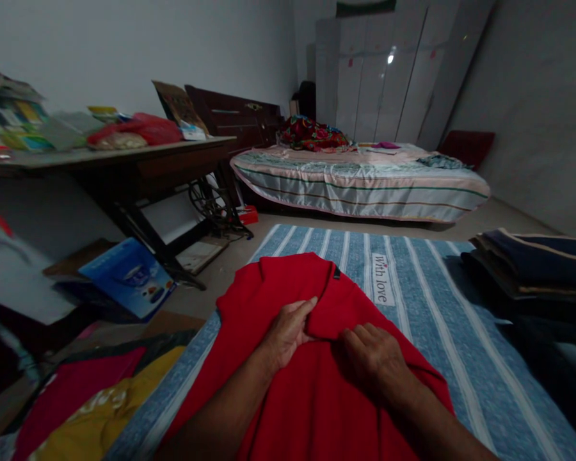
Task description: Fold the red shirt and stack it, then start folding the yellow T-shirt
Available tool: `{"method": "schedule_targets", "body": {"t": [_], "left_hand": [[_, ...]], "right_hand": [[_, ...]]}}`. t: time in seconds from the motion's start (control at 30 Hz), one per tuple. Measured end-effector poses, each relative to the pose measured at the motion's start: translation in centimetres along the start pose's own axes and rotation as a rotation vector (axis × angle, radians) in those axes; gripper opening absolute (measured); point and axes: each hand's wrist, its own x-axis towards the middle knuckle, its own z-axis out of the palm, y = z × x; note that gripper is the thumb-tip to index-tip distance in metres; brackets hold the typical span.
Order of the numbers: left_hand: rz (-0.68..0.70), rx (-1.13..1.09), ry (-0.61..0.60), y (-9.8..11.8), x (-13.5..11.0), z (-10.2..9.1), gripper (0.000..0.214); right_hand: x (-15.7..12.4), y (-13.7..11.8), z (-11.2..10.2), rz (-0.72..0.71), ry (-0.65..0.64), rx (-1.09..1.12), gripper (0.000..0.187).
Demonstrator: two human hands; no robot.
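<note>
Fingers of the left hand (290,333) have the neck edge pinched, thumb on top, and the right hand (372,355) is curled over the same edge a bit to its right, tips hidden. Looks like both are holding the red top (249,301), which lies spread at 6 o'clock, reaching up toward the middle, on a blue striped sheet (427,307).

For working that neckline, I'd go with a light pinch and an even pull both ways, so the knit doesn't stretch. The black neck tag (336,273) at 4 o'clock makes a handy centre mark. There's rumpling below the hands, so I'd smooth downward, toward 6, with flat palms rather than tugging.

Head count, for anyone who cares: two hands, one red top, one neck tag, one "With love" label (381,280) (4 o'clock), one mustard garment (134,387) and one magenta garment (84,387) at 8. Dark folded clothes (542,259) at 3 o'clock: several layers, too dim to count. Also one bed (355,186) at 2, one wardrobe (372,83) at 1, one cluttered tabletop (206,144) around 10, and one blue carton (129,275) between 8 and 9.
</note>
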Motion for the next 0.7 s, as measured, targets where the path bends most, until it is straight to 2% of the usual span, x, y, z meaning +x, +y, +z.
{"method": "schedule_targets", "body": {"t": [0.23,0.7], "left_hand": [[0.02,0.156,0.054,0.26,-0.49,0.5,0.026],[0.067,0.357,0.137,0.09,0.31,0.27,0.022]], "right_hand": [[0.01,0.27,-0.14,-0.005,-0.002,0.002,0.013],[0.35,0.02,-0.24,-0.005,0.049,-0.011,0.017]]}}
